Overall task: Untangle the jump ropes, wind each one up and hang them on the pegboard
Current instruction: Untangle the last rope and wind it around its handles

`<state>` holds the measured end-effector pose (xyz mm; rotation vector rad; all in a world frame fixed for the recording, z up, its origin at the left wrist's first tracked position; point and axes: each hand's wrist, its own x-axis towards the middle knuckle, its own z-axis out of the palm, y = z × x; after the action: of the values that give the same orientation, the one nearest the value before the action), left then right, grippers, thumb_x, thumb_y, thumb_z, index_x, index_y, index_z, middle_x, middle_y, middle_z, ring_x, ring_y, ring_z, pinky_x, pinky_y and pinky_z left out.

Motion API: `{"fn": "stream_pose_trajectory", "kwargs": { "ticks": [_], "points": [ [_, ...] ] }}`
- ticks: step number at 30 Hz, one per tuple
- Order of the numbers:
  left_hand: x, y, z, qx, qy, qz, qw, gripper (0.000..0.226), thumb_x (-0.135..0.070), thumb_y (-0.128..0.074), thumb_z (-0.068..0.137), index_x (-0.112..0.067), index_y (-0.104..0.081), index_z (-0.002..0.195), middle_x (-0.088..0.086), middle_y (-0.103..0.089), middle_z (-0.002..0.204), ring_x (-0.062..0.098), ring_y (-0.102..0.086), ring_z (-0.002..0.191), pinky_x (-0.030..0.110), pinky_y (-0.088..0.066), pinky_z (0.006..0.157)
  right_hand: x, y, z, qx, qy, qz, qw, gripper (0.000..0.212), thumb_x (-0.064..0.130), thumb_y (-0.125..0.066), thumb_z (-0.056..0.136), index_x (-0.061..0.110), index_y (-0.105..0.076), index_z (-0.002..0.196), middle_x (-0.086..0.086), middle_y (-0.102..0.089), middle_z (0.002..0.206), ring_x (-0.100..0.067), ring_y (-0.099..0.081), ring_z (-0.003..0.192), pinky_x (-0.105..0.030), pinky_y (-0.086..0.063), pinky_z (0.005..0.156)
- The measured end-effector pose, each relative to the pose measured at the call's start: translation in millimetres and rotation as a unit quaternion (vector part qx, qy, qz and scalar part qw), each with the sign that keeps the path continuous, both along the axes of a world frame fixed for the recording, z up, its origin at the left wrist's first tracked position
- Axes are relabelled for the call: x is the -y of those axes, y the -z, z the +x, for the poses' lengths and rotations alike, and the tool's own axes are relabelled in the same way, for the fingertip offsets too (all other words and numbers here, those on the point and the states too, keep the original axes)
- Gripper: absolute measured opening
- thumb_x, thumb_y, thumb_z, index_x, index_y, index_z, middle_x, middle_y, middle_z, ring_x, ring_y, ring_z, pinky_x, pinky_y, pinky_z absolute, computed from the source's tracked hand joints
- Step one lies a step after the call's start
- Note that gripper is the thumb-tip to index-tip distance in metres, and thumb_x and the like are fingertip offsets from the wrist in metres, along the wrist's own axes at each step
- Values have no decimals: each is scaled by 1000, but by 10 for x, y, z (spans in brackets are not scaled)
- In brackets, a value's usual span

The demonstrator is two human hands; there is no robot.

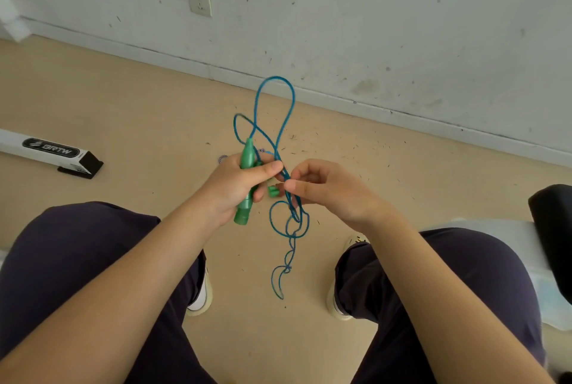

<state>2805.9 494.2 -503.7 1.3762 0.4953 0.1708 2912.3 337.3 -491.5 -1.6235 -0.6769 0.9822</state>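
1. Head view: left hand (pixel 235 185) fingers (pixel 269 170) curled tight around the green handle (pixel 246 180), upright.
2. Right hand (pixel 328 190) pinches the blue rope (pixel 286 123) just beside it.
3. Rope loops rise far and dangle near, above the floor (pixel 139 104), between the knees.
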Motion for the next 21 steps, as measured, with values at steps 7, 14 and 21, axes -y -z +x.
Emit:
{"fn": "stream_pose_trajectory", "kwargs": {
  "ticks": [7,14,21],
  "points": [
    [9,-10,-10,-16,33,0,999,34,-26,-77,82,-3,-66,104,3,-63,75,12,-43,45,24,-37,50,-6,-1,-1,21,17,-9,1000,11,10,-72,87,8,-62,85,-9,-57,70,-14,-50,56,-19,-44,54],
    [30,-47,-23,-39,42,18,998,15,-3,-68,89,-13,-65,100,0,-68,70,11,-46,47,21,-38,48,-10,33,40,61,45,-1,997,12,13,-63,94,13,-66,83,-4,-65,79,-14,-59,77,-36,-52,83],
    [-177,-29,-16,-35,-64,45,996,7,-14,-69,91,-13,-66,85,1,-64,67,12,-48,48,24,-37,48,103,-99,206,55,82,-43,994,18,15,-53,100,7,-64,88,7,-43,60,-10,-31,50,-22,-30,49]
  ]
}}
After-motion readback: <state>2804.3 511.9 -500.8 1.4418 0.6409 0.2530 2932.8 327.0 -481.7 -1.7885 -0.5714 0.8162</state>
